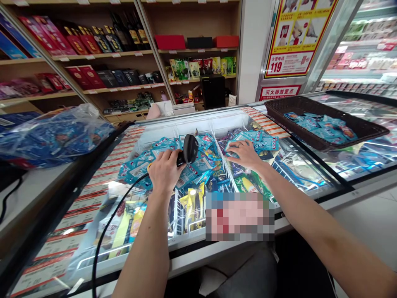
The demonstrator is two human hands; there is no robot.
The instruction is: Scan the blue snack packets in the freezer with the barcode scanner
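My left hand (164,171) is wrapped round the handle of a black barcode scanner (190,149), whose head points away over the glass. A black cable (107,227) runs from it down past my forearm. Under and around the scanner spreads a pile of small blue packets (194,171). With its fingers stretched out and slightly bent, my right hand (243,154) rests at the near left edge of a second group of blue packets (260,140). Whether its fingertips press on a packet is hard to make out. Both groups lie over the glass top of a chest freezer (182,244).
A brown woven basket (325,120) holding more blue packets stands at the right. At the left sits a clear plastic bag (56,134) full of blue packets. Wire baskets of ice creams (194,205) show below the glass. Shelves (149,47) line the back.
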